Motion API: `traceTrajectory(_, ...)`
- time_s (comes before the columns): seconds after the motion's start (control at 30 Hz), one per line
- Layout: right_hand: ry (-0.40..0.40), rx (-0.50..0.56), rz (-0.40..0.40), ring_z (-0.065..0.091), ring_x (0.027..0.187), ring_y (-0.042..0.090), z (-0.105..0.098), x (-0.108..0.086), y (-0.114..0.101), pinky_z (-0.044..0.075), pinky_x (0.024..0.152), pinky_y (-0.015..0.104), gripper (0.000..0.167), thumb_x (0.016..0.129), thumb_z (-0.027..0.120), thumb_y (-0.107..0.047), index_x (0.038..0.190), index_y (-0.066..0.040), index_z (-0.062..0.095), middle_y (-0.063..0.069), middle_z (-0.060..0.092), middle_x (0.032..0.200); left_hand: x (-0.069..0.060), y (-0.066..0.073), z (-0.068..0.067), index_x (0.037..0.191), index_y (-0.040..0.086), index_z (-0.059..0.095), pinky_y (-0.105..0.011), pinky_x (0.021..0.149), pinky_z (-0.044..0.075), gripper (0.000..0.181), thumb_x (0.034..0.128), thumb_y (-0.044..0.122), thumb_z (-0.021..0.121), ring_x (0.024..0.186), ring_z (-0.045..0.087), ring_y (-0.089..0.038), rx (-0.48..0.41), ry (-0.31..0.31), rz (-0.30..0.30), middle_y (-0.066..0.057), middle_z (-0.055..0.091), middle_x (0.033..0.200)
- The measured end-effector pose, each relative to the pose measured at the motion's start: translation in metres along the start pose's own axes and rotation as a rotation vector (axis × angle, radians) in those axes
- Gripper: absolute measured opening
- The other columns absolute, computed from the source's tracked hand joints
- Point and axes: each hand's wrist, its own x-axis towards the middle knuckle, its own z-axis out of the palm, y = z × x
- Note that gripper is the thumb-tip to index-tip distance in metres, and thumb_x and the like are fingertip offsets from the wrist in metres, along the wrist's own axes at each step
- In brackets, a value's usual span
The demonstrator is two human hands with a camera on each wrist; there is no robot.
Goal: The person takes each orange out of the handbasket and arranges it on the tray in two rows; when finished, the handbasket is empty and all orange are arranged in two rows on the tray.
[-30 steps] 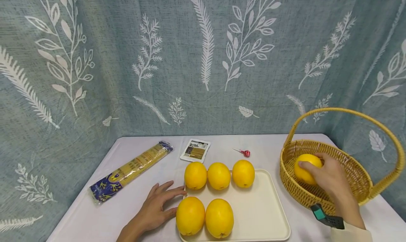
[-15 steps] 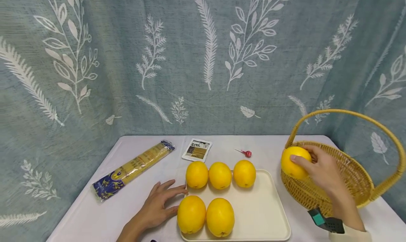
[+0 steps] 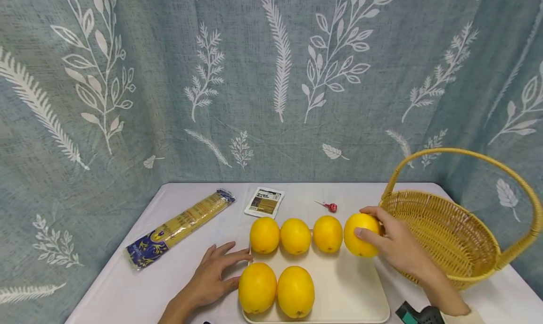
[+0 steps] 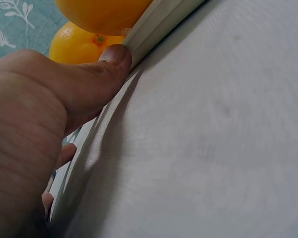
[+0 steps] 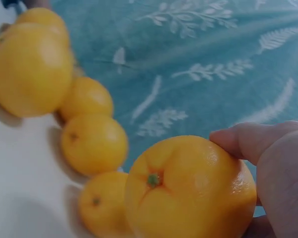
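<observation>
My right hand (image 3: 400, 244) grips an orange (image 3: 362, 235) over the far right part of the cream tray (image 3: 348, 291). In the right wrist view the held orange (image 5: 191, 191) shows its green stem end, with fingers and thumb around its side. Three oranges (image 3: 295, 236) line the tray's far edge, and two more oranges (image 3: 295, 292) sit at its near left. My left hand (image 3: 216, 274) rests at the tray's left edge with fingers spread. In the left wrist view its thumb (image 4: 102, 74) touches the tray rim (image 4: 154, 29) just below an orange (image 4: 104, 15).
A wicker basket (image 3: 441, 234) with a tall handle stands right of the tray. A spaghetti packet (image 3: 180, 227) lies at the left. Behind the tray are a small white-and-brown pouch (image 3: 265, 202) and a red lollipop (image 3: 332, 207). A patterned curtain (image 3: 254, 102) hangs behind the table.
My right hand has lifted the orange out of the basket and carried it left, over the tray. The left hand has stayed at the tray's edge.
</observation>
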Motion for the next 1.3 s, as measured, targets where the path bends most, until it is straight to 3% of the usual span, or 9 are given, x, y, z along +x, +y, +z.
traceTrajectory(0.07, -0.045, 0.022, -0.009, 0.063, 0.09, 0.019, 0.007, -0.002, 0.0, 0.058, 0.073, 0.026, 0.046, 0.097, 0.068, -0.029, 0.133, -0.004, 0.056, 0.013, 0.067, 0.117, 0.0, 0.0, 0.0, 0.124, 0.041, 0.068, -0.071, 0.119, 0.006, 0.042, 0.0835, 0.052, 0.074, 0.147, 0.033, -0.04, 0.002, 0.002, 0.001, 0.004, 0.06, 0.145)
traceTrajectory(0.23, -0.143, 0.1, 0.055, 0.065, 0.097, 0.018, 0.026, -0.008, 0.005, 0.058, 0.077, 0.024, 0.055, 0.095, 0.071, -0.035, 0.136, -0.001, 0.055, 0.014, 0.065, 0.127, 0.001, 0.0, 0.0, 0.123, 0.043, 0.067, -0.071, 0.12, 0.006, 0.041, 0.0834, 0.047, 0.076, 0.147, 0.033, -0.04, -0.002, 0.003, -0.002, 0.005, 0.06, 0.144)
traceTrajectory(0.47, -0.209, 0.038, 0.065, 0.061, 0.097, 0.017, 0.04, -0.017, 0.011, 0.054, 0.08, 0.025, 0.059, 0.093, 0.072, -0.044, 0.135, -0.006, 0.058, 0.003, 0.068, 0.12, 0.002, 0.001, 0.001, 0.123, 0.044, 0.067, -0.07, 0.12, 0.005, 0.042, 0.0837, 0.038, 0.078, 0.149, 0.032, -0.038, -0.012, -0.003, -0.016, 0.005, 0.059, 0.146)
traceTrajectory(0.63, -0.242, 0.053, 0.066, 0.062, 0.098, 0.014, 0.048, -0.022, 0.013, 0.054, 0.081, 0.025, 0.055, 0.091, 0.073, -0.044, 0.132, -0.009, 0.061, -0.003, 0.069, 0.115, 0.002, 0.002, 0.0, 0.123, 0.045, 0.067, -0.069, 0.121, 0.004, 0.043, 0.0831, 0.034, 0.08, 0.149, 0.031, -0.038, -0.014, -0.003, -0.027, 0.005, 0.058, 0.146)
traceTrajectory(0.87, -0.345, 0.106, 0.035, 0.059, 0.095, 0.015, 0.059, -0.026, 0.014, 0.053, 0.076, 0.024, 0.053, 0.091, 0.075, -0.04, 0.13, -0.008, 0.061, -0.002, 0.068, 0.11, 0.001, 0.0, 0.0, 0.123, 0.045, 0.067, -0.069, 0.12, 0.005, 0.042, 0.0833, 0.041, 0.078, 0.149, 0.032, -0.038, -0.006, -0.001, -0.017, 0.004, 0.058, 0.146)
traceTrajectory(1.07, -0.397, 0.113, -0.01, 0.058, 0.095, 0.012, 0.063, -0.028, 0.014, 0.051, 0.076, 0.025, 0.043, 0.093, 0.073, -0.039, 0.126, -0.013, 0.061, -0.005, 0.067, 0.107, 0.001, 0.0, 0.0, 0.124, 0.044, 0.067, -0.069, 0.121, 0.004, 0.042, 0.0832, 0.045, 0.077, 0.149, 0.031, -0.038, -0.006, -0.005, -0.018, 0.005, 0.058, 0.147)
traceTrajectory(1.3, -0.422, 0.116, -0.086, 0.059, 0.097, 0.009, 0.064, -0.031, 0.015, 0.054, 0.078, 0.026, 0.041, 0.099, 0.066, -0.037, 0.128, -0.008, 0.059, -0.004, 0.066, 0.11, 0.002, 0.0, 0.0, 0.124, 0.044, 0.067, -0.068, 0.121, 0.003, 0.042, 0.0836, 0.044, 0.077, 0.149, 0.031, -0.038, -0.005, -0.005, -0.017, 0.005, 0.058, 0.147)
